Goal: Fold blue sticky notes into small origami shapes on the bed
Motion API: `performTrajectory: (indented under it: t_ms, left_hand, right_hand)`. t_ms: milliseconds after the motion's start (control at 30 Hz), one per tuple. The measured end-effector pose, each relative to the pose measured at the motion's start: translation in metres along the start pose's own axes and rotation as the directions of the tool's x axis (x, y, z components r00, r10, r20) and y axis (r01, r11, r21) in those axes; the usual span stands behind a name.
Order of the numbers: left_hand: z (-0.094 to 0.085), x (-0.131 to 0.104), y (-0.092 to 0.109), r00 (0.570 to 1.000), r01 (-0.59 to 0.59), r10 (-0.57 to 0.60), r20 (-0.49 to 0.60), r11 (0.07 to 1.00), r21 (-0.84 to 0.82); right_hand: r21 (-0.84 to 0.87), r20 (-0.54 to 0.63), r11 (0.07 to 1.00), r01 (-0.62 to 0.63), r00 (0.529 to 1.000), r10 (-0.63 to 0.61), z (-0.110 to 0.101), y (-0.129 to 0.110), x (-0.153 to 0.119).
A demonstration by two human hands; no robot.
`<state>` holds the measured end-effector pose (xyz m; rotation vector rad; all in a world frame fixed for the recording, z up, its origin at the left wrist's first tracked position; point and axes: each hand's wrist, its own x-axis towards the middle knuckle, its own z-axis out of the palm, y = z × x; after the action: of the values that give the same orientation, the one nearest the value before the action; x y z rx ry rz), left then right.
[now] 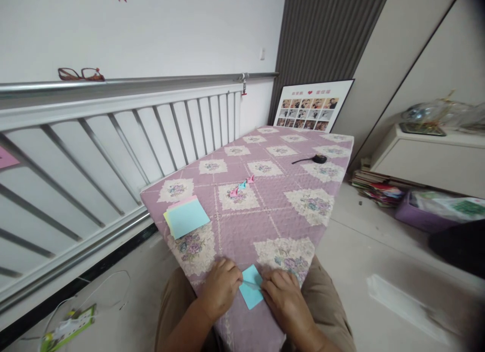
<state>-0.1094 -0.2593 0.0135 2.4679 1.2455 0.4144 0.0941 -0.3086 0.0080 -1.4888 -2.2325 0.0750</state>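
A small light-blue sheet of paper (251, 297) lies on the purple floral tablecloth (242, 231) close to my body, with a raised fold running across its middle. My left hand (223, 286) pinches the left end of that fold, fingers curled. At the right end, my right hand (283, 291) grips the paper with bent fingers. Farther up stand small folded paper figures, pink (234, 192), blue (242, 185) and pink (250, 179). To the left rests a stack of coloured paper (187, 218), blue on top, with yellow and pink edges showing.
A black tape measure (319, 159) with a strap lies at the far right of the table. Along the left runs a white radiator (151, 135), with glasses (81, 74) on the pipe above. A photo board (312, 105) leans behind. A power strip (70, 329) sits on the floor.
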Motion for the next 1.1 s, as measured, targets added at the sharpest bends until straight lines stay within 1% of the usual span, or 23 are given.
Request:
performTrajectory:
  t_ms: [233, 433, 633, 867, 1100]
  left_hand:
    - [0.008, 0.000, -0.005, 0.997, -0.082, 0.081, 0.017, 0.993, 0.081]
    - [0.011, -0.003, -0.009, 0.994, -0.107, 0.107, 0.006, 0.981, 0.161]
    - [0.016, -0.007, -0.011, 0.993, -0.111, 0.119, -0.018, 0.965, 0.237]
    - [0.012, -0.010, -0.012, 0.984, -0.167, 0.179, -0.015, 0.946, 0.278]
    - [0.006, -0.009, -0.009, 0.978, -0.201, 0.210, 0.002, 0.934, 0.297]
  right_hand:
    - [-0.079, 0.072, 0.994, 0.070, 0.995, -0.064, 0.003, 0.004, -0.003]
    - [-0.039, 0.021, 0.993, 0.112, 0.994, -0.111, 0.004, 0.004, -0.007]
    - [-0.019, 0.056, 0.991, 0.129, 0.990, -0.128, 0.003, 0.005, -0.007]
    - [0.063, 0.046, 0.990, 0.127, 0.990, -0.130, -0.001, 0.006, -0.005]
    - [-0.012, 0.161, 0.990, 0.139, 0.978, -0.135, -0.003, 0.005, -0.004]
